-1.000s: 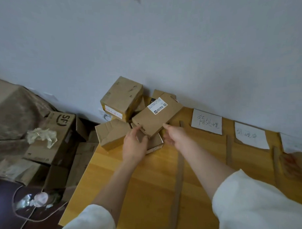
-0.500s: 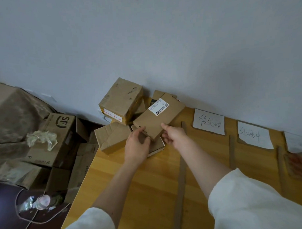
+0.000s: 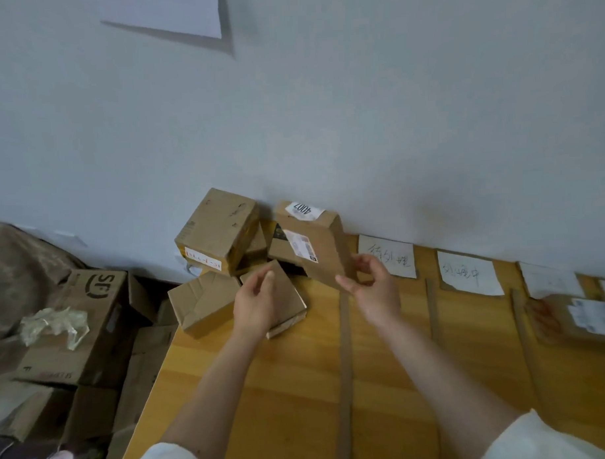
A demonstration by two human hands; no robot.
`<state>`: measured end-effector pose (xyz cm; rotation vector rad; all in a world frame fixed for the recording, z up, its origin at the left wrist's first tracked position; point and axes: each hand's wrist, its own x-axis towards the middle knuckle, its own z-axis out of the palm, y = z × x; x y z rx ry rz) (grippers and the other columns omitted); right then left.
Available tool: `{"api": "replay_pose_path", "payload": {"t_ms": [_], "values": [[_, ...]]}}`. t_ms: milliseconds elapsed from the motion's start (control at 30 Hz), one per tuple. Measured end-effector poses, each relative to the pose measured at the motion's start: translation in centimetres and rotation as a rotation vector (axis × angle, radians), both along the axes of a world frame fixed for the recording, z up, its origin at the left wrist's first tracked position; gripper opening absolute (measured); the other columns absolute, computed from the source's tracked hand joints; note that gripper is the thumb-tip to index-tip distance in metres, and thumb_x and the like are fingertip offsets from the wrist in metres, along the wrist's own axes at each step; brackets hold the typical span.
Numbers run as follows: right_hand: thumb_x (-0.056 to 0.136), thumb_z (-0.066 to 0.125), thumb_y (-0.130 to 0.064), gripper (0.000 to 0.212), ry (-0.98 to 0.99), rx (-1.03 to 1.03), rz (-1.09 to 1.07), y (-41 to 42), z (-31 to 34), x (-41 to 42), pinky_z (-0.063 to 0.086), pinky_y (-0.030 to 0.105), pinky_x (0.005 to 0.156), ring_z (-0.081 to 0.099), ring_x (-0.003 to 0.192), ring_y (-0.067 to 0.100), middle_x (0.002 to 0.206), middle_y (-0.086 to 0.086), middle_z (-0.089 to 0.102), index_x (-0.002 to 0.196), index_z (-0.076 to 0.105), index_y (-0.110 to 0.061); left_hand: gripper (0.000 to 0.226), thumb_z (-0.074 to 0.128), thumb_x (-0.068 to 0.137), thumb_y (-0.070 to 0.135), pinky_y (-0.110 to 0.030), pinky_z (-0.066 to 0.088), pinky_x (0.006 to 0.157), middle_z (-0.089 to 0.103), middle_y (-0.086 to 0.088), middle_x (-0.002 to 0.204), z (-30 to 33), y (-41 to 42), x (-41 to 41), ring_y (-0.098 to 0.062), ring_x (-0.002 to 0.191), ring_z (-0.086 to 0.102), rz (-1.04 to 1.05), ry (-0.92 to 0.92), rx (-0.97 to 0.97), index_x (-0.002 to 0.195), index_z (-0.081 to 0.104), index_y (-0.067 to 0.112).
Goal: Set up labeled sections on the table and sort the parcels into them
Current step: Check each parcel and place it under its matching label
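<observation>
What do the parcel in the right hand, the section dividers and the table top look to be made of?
Parcel: plain brown corrugated cardboard, matte, judging by its creased edges; white printed paper stickers on it.
Dividers: thin flat strips in the same dull brown, probably cut cardboard.
Table top: honey-coloured with visible grain and a slight sheen, so wood or a wood-look laminate; which one cannot be told.

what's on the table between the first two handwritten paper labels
In the head view, a cardboard strip lies between the first label and the second label.
</observation>
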<state>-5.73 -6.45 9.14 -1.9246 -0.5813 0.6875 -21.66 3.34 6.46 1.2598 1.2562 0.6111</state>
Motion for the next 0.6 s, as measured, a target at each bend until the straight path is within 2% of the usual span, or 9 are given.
{"api": "replay_pose_path", "payload": {"t_ms": [100,233,367,467,533,600], "values": [[0.084,0.074,-0.021,0.031,-0.231,0.031,0.021,-2.6,0.5,0.3,0.050,0.016,0.074,0.061,0.092,-0.004,0.102,-0.026,0.063,0.098,0.056,-0.042,0.041,0.038,0.100,0.043,-0.039,0.050,0.096,0.069,0.001,0.113,1.4,-0.4,0.2,-0.016,0.103,0.064,0.006,-0.141,-0.135,0.124,0.062,0.019],[0.081,0.075,-0.008,0.033,-0.501,0.167,-0.016,-5.1,0.4,0.7,0.055,0.015,0.073,0.065,0.087,-0.001,0.109,-0.016,0.064,0.104,0.060,-0.027,0.046,0.037,0.099,0.050,-0.030,0.055,0.080,0.076,-0.001,0.100,2.9,-1.4,0.8,-0.014,0.094,0.070,-0.013,-0.245,-0.298,0.116,0.066,0.017],[0.077,0.075,0.003,0.037,-0.730,0.230,-0.030,-7.0,0.6,1.2,0.056,0.021,0.076,0.065,0.095,0.005,0.114,-0.009,0.066,0.105,0.064,-0.019,0.052,0.037,0.096,0.057,-0.037,0.053,0.093,0.075,-0.007,0.103,4.3,-2.4,1.4,-0.021,0.099,0.070,-0.119,-0.314,-0.483,0.115,0.066,0.019],[0.076,0.074,0.006,0.045,-0.812,0.223,-0.010,-8.4,0.6,1.5,0.057,0.026,0.076,0.065,0.103,0.009,0.119,-0.010,0.065,0.107,0.060,-0.024,0.047,0.043,0.096,0.052,-0.035,0.054,0.090,0.073,-0.010,0.109,4.9,-3.0,1.4,-0.022,0.100,0.069,-0.225,-0.351,-0.528,0.116,0.065,0.016],[0.076,0.074,0.006,0.047,-0.823,0.224,0.013,-9.1,0.6,1.6,0.057,0.026,0.077,0.065,0.104,0.010,0.121,-0.011,0.064,0.107,0.058,-0.026,0.044,0.053,0.093,0.045,-0.039,0.051,0.098,0.072,-0.013,0.111,4.9,-3.3,1.4,-0.028,0.107,0.066,-0.297,-0.327,-0.530,0.118,0.066,0.011],[0.075,0.073,0.007,0.046,-0.799,0.218,0.009,-9.6,0.5,1.9,0.056,0.023,0.078,0.065,0.102,0.011,0.123,-0.010,0.064,0.106,0.060,-0.024,0.040,0.063,0.089,0.034,-0.040,0.050,0.100,0.073,-0.015,0.108,4.8,-3.7,1.4,-0.029,0.105,0.067,-0.318,-0.290,-0.532,0.117,0.066,0.006]]}}
